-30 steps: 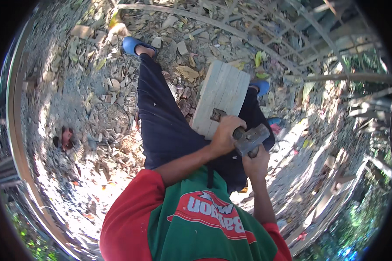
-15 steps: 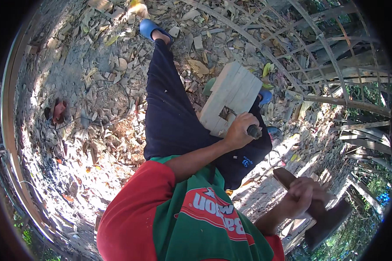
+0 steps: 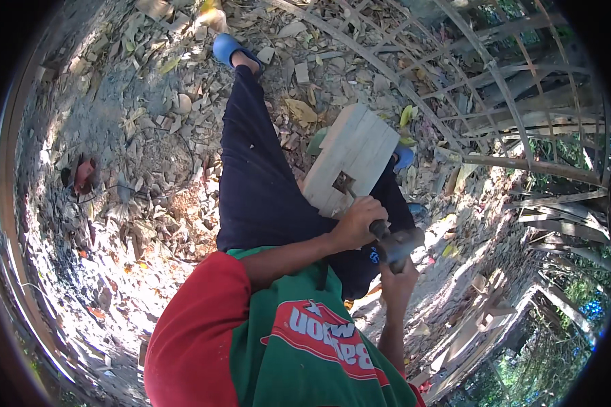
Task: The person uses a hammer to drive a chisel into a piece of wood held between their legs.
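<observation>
A pale wooden block (image 3: 368, 144) lies slanted across my lap, with a square hole cut through it near its lower end. My left hand (image 3: 357, 225) is closed around a chisel (image 3: 379, 230), its dark handle end sticking out toward my right. The chisel's thin blade runs into the hole. Gripped in my right hand (image 3: 396, 278) is a hammer (image 3: 402, 245); its dark head, smeared by motion, is at the chisel's handle end. Whether the two touch cannot be made out.
Dry leaves and wood chips cover the ground. To the right stands a lattice fence of thin poles (image 3: 495, 74). A reddish object (image 3: 84, 175) lies at far left. My legs stretch forward, one foot in a blue clog (image 3: 228, 47).
My right hand has swung the hammer from the lower right up and left to the chisel's end. The left hand and block have shifted slightly left in view, the grip staying closed.
</observation>
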Demonstrator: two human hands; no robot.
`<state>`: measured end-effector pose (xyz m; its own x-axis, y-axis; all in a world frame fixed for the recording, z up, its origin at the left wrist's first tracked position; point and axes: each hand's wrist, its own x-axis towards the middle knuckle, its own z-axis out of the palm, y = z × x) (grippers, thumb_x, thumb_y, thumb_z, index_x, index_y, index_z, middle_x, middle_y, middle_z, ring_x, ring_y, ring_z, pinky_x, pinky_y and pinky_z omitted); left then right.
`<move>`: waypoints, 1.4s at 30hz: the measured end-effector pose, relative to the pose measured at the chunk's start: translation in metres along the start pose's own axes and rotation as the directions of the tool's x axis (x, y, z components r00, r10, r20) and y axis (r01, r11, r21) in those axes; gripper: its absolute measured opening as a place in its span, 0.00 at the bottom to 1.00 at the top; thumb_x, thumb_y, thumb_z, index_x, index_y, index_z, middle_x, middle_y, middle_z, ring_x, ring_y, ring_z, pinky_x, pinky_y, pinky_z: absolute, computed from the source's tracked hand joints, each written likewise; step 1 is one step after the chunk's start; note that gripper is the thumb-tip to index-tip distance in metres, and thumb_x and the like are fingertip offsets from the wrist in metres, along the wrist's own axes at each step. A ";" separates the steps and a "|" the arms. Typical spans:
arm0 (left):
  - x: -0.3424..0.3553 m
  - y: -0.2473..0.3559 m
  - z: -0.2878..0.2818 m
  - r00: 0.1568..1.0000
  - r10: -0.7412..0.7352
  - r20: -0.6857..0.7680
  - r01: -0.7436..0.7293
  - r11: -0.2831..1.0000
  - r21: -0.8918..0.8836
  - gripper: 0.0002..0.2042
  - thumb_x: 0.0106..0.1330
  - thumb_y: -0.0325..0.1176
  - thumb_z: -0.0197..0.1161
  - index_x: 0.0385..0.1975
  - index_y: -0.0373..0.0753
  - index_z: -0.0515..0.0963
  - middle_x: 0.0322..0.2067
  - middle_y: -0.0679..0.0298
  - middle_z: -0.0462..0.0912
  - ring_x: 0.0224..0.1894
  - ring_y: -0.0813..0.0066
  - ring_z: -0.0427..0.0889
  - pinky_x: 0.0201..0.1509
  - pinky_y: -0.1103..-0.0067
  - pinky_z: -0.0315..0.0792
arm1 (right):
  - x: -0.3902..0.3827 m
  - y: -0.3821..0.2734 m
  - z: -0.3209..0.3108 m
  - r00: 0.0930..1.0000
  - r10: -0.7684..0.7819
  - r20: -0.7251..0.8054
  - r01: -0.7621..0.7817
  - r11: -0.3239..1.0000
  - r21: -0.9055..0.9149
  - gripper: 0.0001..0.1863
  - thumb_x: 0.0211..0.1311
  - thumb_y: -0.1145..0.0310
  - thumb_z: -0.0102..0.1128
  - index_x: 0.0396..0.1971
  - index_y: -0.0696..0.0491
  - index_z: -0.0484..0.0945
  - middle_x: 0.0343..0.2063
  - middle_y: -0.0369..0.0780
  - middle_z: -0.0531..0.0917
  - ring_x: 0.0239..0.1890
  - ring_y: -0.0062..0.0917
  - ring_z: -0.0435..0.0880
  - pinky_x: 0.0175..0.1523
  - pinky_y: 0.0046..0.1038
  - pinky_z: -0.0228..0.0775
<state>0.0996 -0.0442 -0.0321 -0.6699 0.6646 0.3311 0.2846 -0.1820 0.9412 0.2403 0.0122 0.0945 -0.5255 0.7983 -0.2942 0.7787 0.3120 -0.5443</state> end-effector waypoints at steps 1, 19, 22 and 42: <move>-0.003 -0.002 0.000 1.000 0.001 -0.011 -0.001 1.000 0.002 0.11 0.52 0.27 0.73 0.27 0.40 0.74 0.28 0.63 0.74 0.36 0.61 0.75 0.42 0.70 0.66 | -0.002 0.002 -0.004 0.999 0.032 -0.029 -0.031 0.998 0.059 0.11 0.50 0.72 0.69 0.28 0.59 0.75 0.14 0.37 0.76 0.18 0.18 0.75 0.26 0.28 0.66; 0.008 0.000 -0.002 0.995 -0.005 -0.103 -0.004 0.997 -0.083 0.11 0.53 0.28 0.73 0.27 0.39 0.74 0.27 0.63 0.72 0.35 0.63 0.73 0.44 0.70 0.65 | -0.017 -0.002 -0.011 0.992 0.084 -0.095 -0.073 0.990 0.117 0.15 0.43 0.69 0.75 0.23 0.59 0.75 0.16 0.37 0.79 0.19 0.16 0.73 0.27 0.26 0.66; 0.007 -0.002 -0.003 0.994 -0.005 -0.113 -0.006 0.996 -0.093 0.11 0.53 0.27 0.74 0.27 0.39 0.74 0.27 0.64 0.72 0.35 0.63 0.73 0.44 0.70 0.65 | -0.015 -0.003 -0.021 0.989 -0.086 -0.121 0.086 0.996 -0.001 0.14 0.50 0.69 0.75 0.28 0.57 0.76 0.19 0.34 0.79 0.21 0.18 0.76 0.28 0.24 0.67; 0.022 -0.016 0.002 0.993 0.043 -0.112 -0.049 0.998 -0.051 0.10 0.55 0.26 0.72 0.26 0.39 0.73 0.28 0.62 0.74 0.36 0.61 0.73 0.41 0.69 0.64 | 0.025 -0.006 0.001 0.995 -0.035 -0.095 0.039 0.998 0.040 0.15 0.45 0.72 0.68 0.35 0.60 0.80 0.23 0.42 0.80 0.23 0.27 0.78 0.33 0.31 0.71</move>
<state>0.0816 -0.0257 -0.0401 -0.7294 0.5711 0.3765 0.2814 -0.2511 0.9262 0.2224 0.0296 0.0902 -0.5173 0.8324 -0.1990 0.7436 0.3220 -0.5860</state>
